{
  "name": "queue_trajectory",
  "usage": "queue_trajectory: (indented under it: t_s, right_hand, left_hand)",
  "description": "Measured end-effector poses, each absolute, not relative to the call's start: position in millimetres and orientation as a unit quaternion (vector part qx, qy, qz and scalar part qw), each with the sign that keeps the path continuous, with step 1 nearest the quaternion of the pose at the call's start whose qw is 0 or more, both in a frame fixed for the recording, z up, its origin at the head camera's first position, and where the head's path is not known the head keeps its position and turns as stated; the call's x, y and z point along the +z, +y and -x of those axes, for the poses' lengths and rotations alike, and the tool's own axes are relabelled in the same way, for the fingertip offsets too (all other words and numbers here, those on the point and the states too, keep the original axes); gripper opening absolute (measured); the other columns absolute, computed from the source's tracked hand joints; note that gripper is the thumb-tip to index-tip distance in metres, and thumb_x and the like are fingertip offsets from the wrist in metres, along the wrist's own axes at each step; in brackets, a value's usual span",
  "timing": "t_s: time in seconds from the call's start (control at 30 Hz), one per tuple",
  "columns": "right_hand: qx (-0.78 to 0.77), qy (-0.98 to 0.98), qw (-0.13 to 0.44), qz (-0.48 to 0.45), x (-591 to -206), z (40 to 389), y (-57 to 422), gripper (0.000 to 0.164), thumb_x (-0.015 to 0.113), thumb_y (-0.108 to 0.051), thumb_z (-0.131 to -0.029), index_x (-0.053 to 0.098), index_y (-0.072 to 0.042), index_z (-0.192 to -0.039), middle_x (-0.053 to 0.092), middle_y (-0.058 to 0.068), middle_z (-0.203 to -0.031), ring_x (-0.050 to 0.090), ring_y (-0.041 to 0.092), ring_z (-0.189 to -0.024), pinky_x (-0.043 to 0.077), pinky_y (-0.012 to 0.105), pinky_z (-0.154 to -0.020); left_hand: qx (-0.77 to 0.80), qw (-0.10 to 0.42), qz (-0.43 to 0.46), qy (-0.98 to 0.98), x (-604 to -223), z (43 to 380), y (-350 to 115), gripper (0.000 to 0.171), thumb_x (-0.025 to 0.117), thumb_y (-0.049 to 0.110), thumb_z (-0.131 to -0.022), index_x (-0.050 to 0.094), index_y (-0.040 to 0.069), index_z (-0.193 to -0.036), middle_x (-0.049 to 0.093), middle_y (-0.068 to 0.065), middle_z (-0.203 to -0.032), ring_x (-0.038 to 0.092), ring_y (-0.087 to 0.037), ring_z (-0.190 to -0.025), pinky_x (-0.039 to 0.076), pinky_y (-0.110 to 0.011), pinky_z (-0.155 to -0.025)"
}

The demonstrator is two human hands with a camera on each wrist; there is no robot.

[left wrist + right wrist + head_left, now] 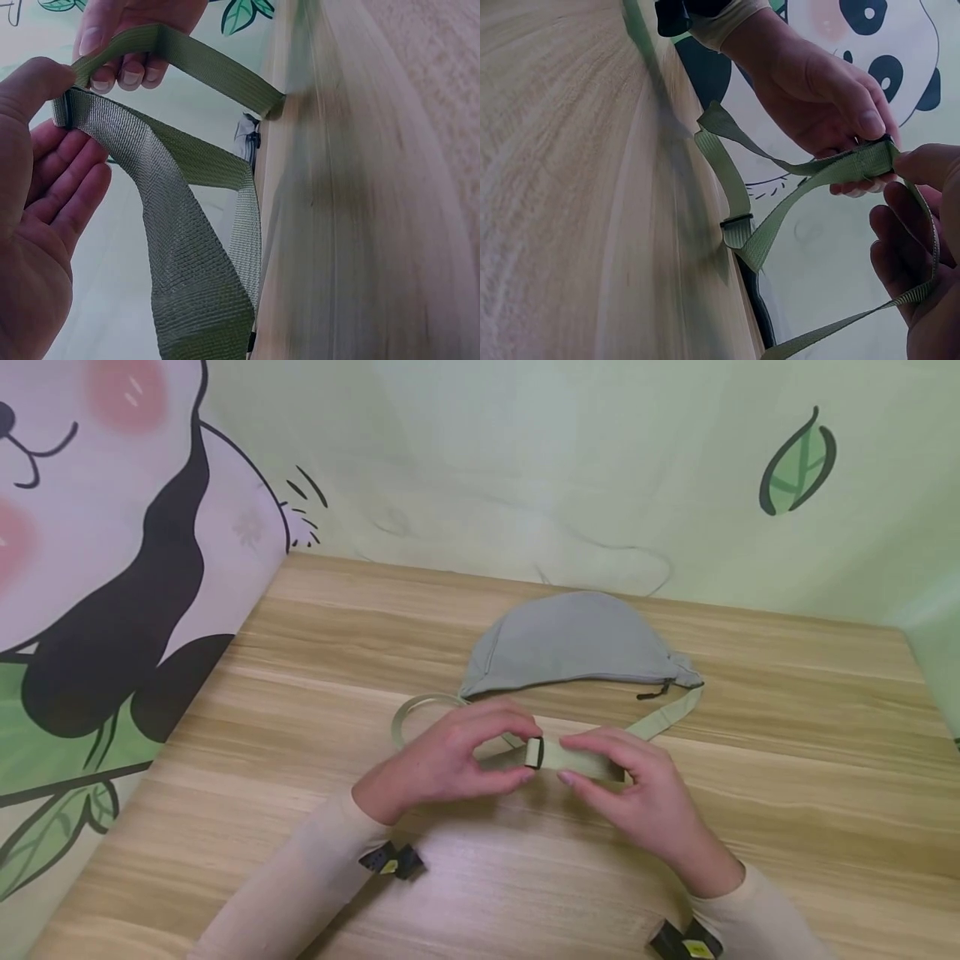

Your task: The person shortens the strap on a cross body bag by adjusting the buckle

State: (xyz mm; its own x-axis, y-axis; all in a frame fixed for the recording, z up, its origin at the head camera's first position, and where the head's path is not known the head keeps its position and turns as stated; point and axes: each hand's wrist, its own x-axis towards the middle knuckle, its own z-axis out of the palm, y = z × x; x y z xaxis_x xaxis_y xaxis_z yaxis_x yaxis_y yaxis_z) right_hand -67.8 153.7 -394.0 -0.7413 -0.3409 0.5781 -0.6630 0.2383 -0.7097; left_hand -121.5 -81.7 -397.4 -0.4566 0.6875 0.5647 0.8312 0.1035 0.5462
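Note:
A grey waist bag (pixel 570 643) lies on the table with its light green webbing strap (pixel 663 714) looping toward me. My left hand (pixel 450 756) pinches a black slider buckle (pixel 535 752) on the strap between thumb and index finger. Just right of it, my right hand (pixel 652 789) holds the strap by its edges with thumb and fingertips. Both hands are raised over the table. The left wrist view shows the webbing (pixel 180 247) hanging in folds from the buckle. In the right wrist view, another slider (pixel 737 220) sits lower on the strap.
The wood-grain table (pixel 300 710) meets a pale green wall (pixel 480 468) behind the bag. A panda picture (pixel 112 527) covers the left wall. From the bag's right end hangs a black zipper pull (pixel 652 695). Dark devices (pixel 392 860) are worn at both wrists.

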Motion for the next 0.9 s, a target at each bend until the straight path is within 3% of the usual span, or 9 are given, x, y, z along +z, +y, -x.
queue_trajectory:
  t_s: [0.17, 0.43, 0.6, 0.9]
  right_hand:
    - [0.524, -0.769, 0.156, -0.33, -393, 68, 150, 0.041, 0.079, 0.011, -0.066, 0.069, 0.0, -0.104, 0.07, 0.012, -0.099, 0.065, 0.018, -0.095, 0.049, 0.021, -0.09]
    - [0.51, -0.774, 0.153, -0.342, -400, 72, 149, 0.041, 0.079, 0.002, -0.072, 0.068, -0.007, -0.11, 0.07, 0.006, -0.105, 0.064, 0.017, -0.099, 0.049, 0.024, -0.093]
    - [0.492, -0.791, 0.146, -0.331, -402, 70, 154, 0.046, 0.08, 0.002, -0.069, 0.067, -0.01, -0.112, 0.07, 0.005, -0.105, 0.064, 0.017, -0.099, 0.049, 0.022, -0.092]
    - [0.477, -0.808, 0.142, -0.315, -406, 65, 163, 0.043, 0.081, -0.001, -0.07, 0.067, -0.006, -0.111, 0.069, 0.004, -0.105, 0.064, 0.016, -0.097, 0.048, 0.019, -0.091]
  left_hand:
    - [-0.428, 0.091, 0.517, -0.736, -397, 121, -80, 0.031, 0.073, 0.024, -0.083, 0.064, 0.011, -0.11, 0.062, 0.004, -0.109, 0.056, -0.006, -0.105, 0.046, -0.021, -0.094]
    - [-0.43, 0.098, 0.523, -0.729, -396, 121, -80, 0.032, 0.076, 0.023, -0.082, 0.066, 0.009, -0.109, 0.065, 0.001, -0.108, 0.058, -0.008, -0.106, 0.046, -0.023, -0.096]
    - [-0.44, 0.089, 0.521, -0.726, -396, 121, -81, 0.035, 0.08, 0.019, -0.078, 0.067, 0.007, -0.109, 0.066, -0.001, -0.109, 0.059, -0.01, -0.107, 0.047, -0.024, -0.096]
    - [-0.438, 0.083, 0.505, -0.739, -399, 118, -84, 0.035, 0.079, 0.021, -0.078, 0.067, 0.009, -0.11, 0.065, 0.001, -0.11, 0.059, -0.009, -0.108, 0.047, -0.024, -0.097]
